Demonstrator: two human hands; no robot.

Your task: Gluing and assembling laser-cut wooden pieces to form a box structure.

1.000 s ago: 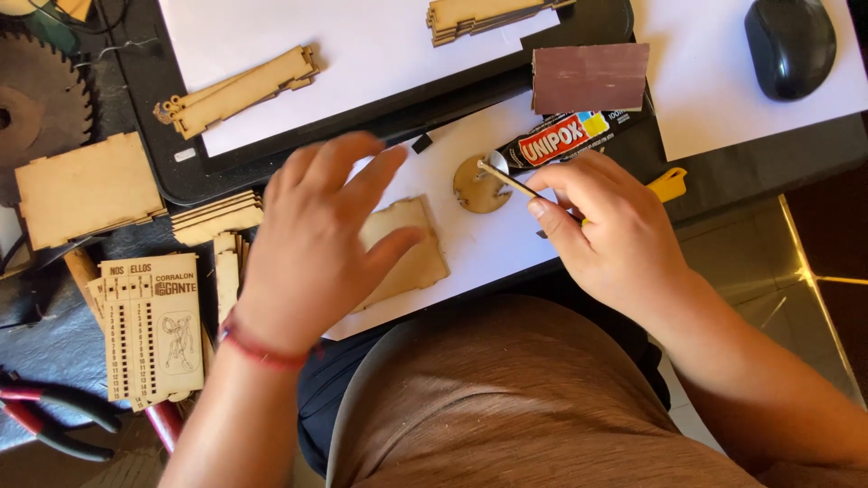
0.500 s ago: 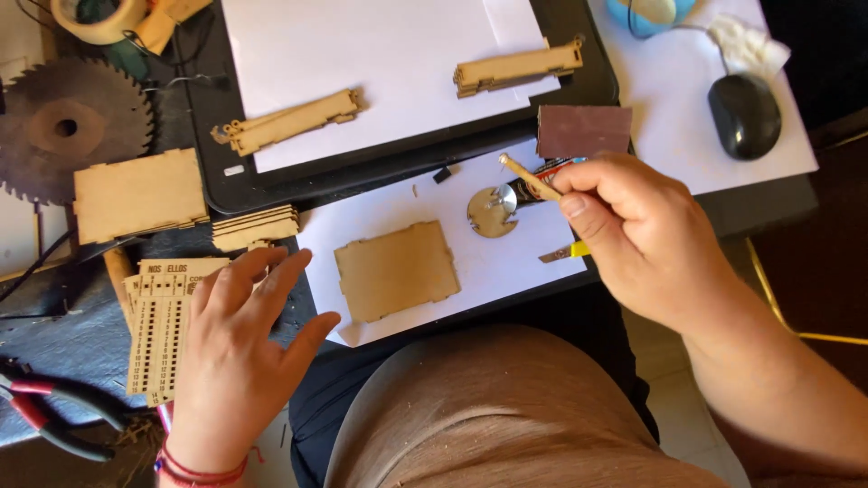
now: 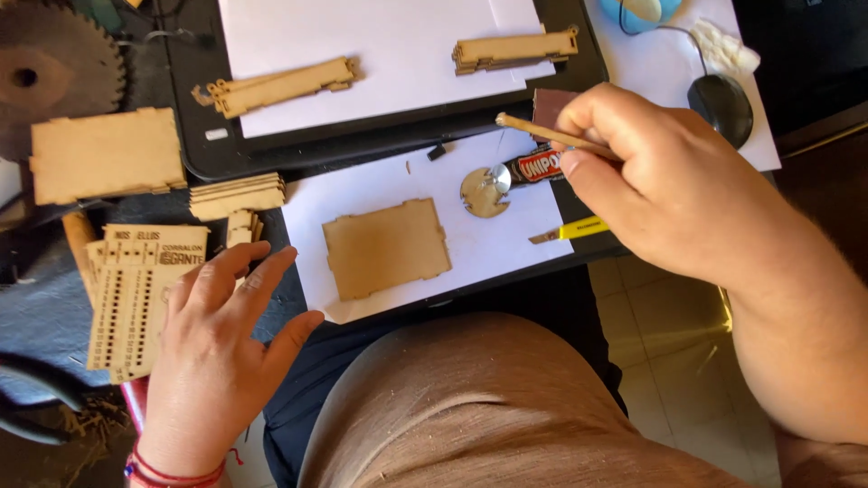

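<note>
The left hand (image 3: 212, 361) lies flat, fingers spread and holding nothing, on the perforated wooden panel (image 3: 136, 303) at the left edge of the desk. A rectangular wooden plate (image 3: 386, 248) lies alone on the white paper sheet (image 3: 380, 185), centre. The right hand (image 3: 665, 194) pinches a thin wooden stick (image 3: 542, 134) above a small metal disc (image 3: 485, 191), beside the glue tube (image 3: 535, 167).

Matt, pale laser-cut wood panel (image 3: 386, 248) on smooth white paper (image 3: 470, 244) — a shiny metal disc (image 3: 485, 191) beside it, a thin wooden stick (image 3: 542, 134) above, glossy black mouse (image 3: 721, 97) beyond.
</note>
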